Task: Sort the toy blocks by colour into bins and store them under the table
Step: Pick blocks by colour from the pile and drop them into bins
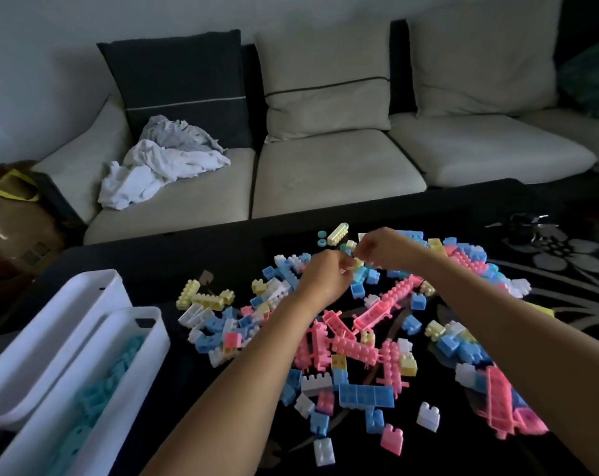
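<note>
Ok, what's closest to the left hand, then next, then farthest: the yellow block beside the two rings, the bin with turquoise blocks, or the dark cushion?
1. Yellow block, just past the left hand.
2. Bin with turquoise blocks, on the left of the table.
3. Dark cushion, back on the sofa.

You're facing a pale sofa (325, 173) against a plain wall (50, 46), and the light is dim. A dark cushion (174, 73) sits at the sofa's left end, with pale cushions (325, 73) beside it. Crumpled clothes (160, 163) lie on the left seat. A brown bag (13, 214) stands left of the sofa, and a dark table (153, 259) is right in front of you.
</note>
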`<action>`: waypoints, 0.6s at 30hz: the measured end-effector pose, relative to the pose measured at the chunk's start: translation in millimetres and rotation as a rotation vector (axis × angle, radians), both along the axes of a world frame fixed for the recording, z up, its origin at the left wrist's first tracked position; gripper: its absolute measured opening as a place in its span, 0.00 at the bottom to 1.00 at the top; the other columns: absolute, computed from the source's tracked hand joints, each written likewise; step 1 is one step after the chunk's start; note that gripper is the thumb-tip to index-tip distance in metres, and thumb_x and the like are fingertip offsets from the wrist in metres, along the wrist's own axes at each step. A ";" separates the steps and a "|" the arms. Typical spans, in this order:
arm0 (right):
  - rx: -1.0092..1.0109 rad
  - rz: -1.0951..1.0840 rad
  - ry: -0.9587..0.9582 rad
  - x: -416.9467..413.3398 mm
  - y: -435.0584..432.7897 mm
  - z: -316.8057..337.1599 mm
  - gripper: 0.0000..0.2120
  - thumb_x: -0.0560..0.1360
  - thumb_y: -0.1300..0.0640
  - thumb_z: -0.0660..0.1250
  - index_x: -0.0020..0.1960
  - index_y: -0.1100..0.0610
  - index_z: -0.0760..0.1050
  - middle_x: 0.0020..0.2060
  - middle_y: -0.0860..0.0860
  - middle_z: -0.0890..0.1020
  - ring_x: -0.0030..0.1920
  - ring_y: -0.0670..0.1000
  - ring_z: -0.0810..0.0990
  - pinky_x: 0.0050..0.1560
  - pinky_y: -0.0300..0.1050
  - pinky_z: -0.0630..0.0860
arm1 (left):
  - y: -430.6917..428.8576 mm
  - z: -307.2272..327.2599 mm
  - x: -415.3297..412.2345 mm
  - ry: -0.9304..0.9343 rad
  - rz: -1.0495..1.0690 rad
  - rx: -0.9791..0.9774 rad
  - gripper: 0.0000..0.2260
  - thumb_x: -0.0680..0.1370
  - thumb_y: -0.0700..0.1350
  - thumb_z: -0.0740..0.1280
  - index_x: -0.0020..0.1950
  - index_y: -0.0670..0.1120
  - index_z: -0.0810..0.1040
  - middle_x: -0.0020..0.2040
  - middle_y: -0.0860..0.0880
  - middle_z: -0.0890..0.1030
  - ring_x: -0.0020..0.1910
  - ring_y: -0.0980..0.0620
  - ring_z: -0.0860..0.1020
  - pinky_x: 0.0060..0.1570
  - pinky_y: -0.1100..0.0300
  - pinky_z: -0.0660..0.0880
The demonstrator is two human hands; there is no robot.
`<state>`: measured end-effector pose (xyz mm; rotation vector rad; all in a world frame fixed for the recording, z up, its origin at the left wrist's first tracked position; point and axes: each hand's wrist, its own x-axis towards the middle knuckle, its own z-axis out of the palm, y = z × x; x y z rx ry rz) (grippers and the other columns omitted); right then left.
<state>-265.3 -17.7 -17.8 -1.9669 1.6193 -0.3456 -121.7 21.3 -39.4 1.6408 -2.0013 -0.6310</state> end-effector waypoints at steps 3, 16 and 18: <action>-0.122 0.054 0.198 -7.3 2.6 -7.5 0.14 0.77 0.66 0.60 0.58 0.58 0.79 0.55 0.52 0.80 0.54 0.52 0.79 0.52 0.41 0.75 | -9.4 -6.7 -17.8 -0.058 0.076 -0.037 0.09 0.77 0.45 0.67 0.54 0.44 0.81 0.50 0.46 0.83 0.50 0.47 0.81 0.48 0.57 0.76; -0.327 0.116 0.180 -30.8 3.3 -41.2 0.14 0.74 0.59 0.68 0.59 0.52 0.74 0.52 0.50 0.82 0.51 0.50 0.80 0.50 0.41 0.76 | -21.9 -13.2 -18.9 -0.185 -0.037 -0.067 0.13 0.75 0.41 0.68 0.59 0.45 0.75 0.50 0.49 0.80 0.45 0.52 0.79 0.42 0.60 0.75; -0.329 0.107 0.152 -32.9 2.7 -44.4 0.15 0.74 0.58 0.68 0.60 0.52 0.74 0.53 0.48 0.82 0.52 0.48 0.80 0.50 0.39 0.74 | -31.3 -0.7 -8.8 -0.046 0.006 -0.038 0.11 0.77 0.41 0.65 0.59 0.47 0.75 0.47 0.50 0.79 0.34 0.57 0.75 0.32 0.65 0.70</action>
